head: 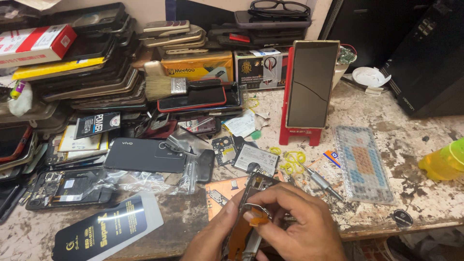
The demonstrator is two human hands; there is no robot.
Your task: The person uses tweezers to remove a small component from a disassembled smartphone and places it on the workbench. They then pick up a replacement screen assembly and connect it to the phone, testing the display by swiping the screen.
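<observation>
At the worktop's [386, 145] front edge, both hands [270, 227] grip an opened phone [253, 193]; tugging its orange flex ribbon [256, 216] could tear it.

I work in a phone repair workshop. My stained counter [386, 121] carries stacked old handsets [92, 72] left of the red stand [302, 133]; loose circuit boards [223, 149] and a screwdriver [321, 182] lie below it.
</observation>
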